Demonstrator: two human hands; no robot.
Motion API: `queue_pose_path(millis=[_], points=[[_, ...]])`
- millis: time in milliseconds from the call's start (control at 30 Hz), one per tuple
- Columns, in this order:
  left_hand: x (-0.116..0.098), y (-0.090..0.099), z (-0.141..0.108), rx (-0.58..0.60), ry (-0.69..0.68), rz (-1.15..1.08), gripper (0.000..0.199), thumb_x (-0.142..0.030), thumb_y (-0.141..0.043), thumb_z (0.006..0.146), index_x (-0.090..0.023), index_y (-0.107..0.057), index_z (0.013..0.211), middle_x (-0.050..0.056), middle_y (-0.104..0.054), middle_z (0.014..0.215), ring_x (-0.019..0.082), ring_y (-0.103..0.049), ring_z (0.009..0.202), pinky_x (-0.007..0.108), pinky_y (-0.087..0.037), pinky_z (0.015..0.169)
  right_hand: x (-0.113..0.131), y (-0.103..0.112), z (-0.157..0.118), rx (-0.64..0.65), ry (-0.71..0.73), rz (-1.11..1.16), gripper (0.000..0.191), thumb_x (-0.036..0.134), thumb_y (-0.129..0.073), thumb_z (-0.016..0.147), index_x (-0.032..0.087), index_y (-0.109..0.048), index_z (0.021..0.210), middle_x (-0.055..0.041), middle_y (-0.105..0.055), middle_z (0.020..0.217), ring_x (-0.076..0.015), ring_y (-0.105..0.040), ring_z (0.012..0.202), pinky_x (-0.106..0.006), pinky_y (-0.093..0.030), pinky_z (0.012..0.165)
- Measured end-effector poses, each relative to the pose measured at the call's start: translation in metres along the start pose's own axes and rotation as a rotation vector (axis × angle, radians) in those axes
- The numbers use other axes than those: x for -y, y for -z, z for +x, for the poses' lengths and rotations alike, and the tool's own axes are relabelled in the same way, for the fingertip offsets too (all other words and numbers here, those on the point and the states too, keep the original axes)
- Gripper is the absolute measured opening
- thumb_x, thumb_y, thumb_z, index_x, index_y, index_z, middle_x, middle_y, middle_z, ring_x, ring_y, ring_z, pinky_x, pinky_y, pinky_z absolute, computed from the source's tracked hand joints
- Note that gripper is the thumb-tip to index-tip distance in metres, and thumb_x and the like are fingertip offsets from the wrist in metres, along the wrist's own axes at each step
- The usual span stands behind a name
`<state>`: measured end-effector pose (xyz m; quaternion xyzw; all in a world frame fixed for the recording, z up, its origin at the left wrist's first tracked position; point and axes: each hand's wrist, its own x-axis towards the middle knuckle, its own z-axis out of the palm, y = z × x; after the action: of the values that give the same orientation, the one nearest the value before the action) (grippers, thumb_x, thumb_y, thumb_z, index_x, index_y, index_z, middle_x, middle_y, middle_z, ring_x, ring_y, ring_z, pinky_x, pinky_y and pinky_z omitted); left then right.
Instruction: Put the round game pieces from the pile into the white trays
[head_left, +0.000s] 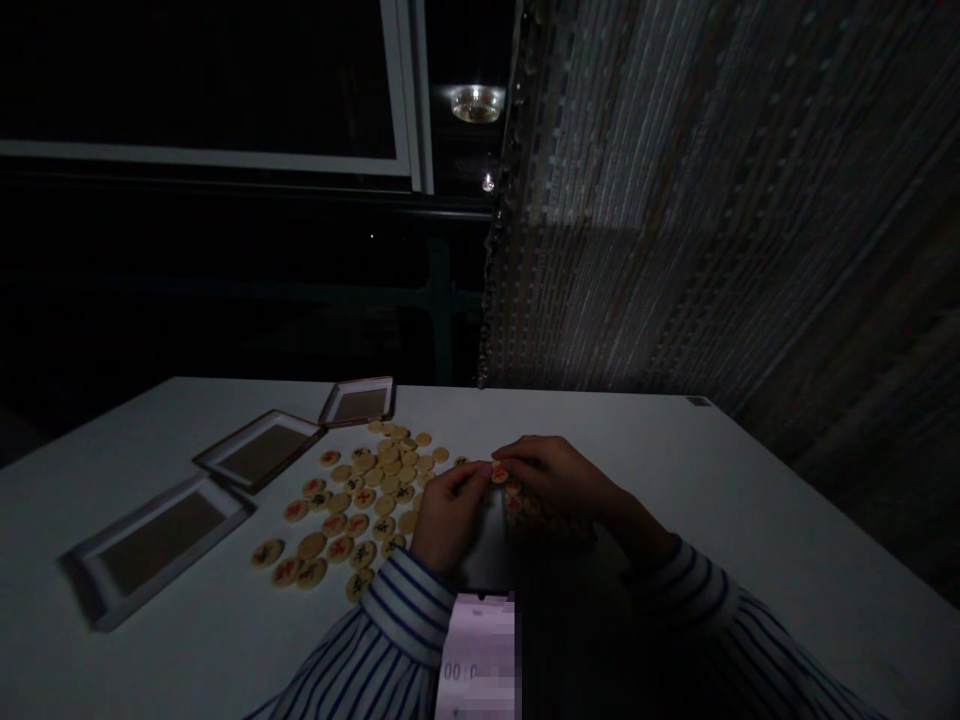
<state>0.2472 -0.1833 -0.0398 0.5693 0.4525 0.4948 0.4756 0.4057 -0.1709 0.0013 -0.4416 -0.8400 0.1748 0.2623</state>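
Between the fingertips of both hands is a round wooden Chinese chess piece [499, 474] with a red character. My left hand [450, 515] pinches it from the left, fingers curled. From above and the right, my right hand [553, 474] reaches over with its thumb and fingers closed at the same piece. Below my right palm sits a group of Chinese chess pieces [525, 508], partly hidden by the hand and in deep shadow. Left of my left hand, several loose pieces [364, 497] lie spread on the white table [750, 530], some showing red or black characters, others blank.
Three shallow rectangular trays or lids stand at the left: a near one [232, 508], a middle one [311, 428] and a far one [391, 398]. A lit phone [480, 660] is at the front edge. Behind the table hang a bead curtain [600, 250] and a dark window.
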Motion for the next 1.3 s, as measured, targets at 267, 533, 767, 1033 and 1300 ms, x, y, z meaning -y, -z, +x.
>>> queue_pose_path(millis=[267,533,767,1033,1300], points=[[0.001,0.001,0.0,-0.001,0.135,-0.089,0.034,-0.042,-0.058,0.068,-0.013,-0.066,0.083,0.0,-0.057,0.056,0.007,-0.044,0.047,0.019,-0.034,0.045,0.0,-0.002,-0.001,-0.035,-0.033,0.05,0.028,0.025,-0.043,0.082,0.018,-0.062,0.1,-0.0045,-0.065,0.099,-0.0156,-0.059,0.09,-0.028,-0.044,0.08],[0.01,0.001,0.004,-0.021,0.149,-0.158,0.037,-0.046,-0.06,0.065,-0.013,-0.066,0.081,-0.001,-0.055,0.055,0.006,-0.043,0.045,0.018,-0.03,0.042,-0.003,-0.002,0.0,-0.04,-0.035,0.097,0.028,0.026,-0.043,0.082,0.019,-0.063,0.1,-0.0045,-0.065,0.099,-0.0167,-0.059,0.09,-0.03,-0.044,0.08],[0.008,0.002,0.004,-0.065,0.141,-0.182,0.037,-0.044,-0.061,0.063,-0.012,-0.066,0.082,0.001,-0.058,0.057,0.008,-0.046,0.046,0.019,-0.032,0.042,-0.005,-0.003,0.0,-0.051,-0.064,0.097,0.029,0.03,-0.043,0.083,0.02,-0.061,0.103,-0.0045,-0.064,0.101,-0.0173,-0.058,0.093,-0.031,-0.044,0.083],[0.007,0.001,0.004,-0.072,0.187,-0.22,0.037,-0.044,-0.062,0.063,-0.013,-0.064,0.083,-0.001,-0.059,0.057,0.006,-0.045,0.043,0.018,-0.031,0.042,-0.008,-0.006,0.0,-0.051,-0.094,0.099,0.031,0.03,-0.043,0.082,0.019,-0.06,0.106,-0.0059,-0.063,0.104,-0.0181,-0.057,0.095,-0.032,-0.043,0.085],[0.005,0.001,0.003,-0.073,0.156,-0.193,0.036,-0.043,-0.063,0.063,-0.013,-0.064,0.083,0.001,-0.062,0.061,0.008,-0.05,0.047,0.018,-0.034,0.044,-0.008,-0.007,-0.001,-0.05,-0.105,0.104,0.03,0.029,-0.043,0.082,0.02,-0.06,0.105,-0.0061,-0.063,0.103,-0.0184,-0.057,0.093,-0.032,-0.044,0.082]])
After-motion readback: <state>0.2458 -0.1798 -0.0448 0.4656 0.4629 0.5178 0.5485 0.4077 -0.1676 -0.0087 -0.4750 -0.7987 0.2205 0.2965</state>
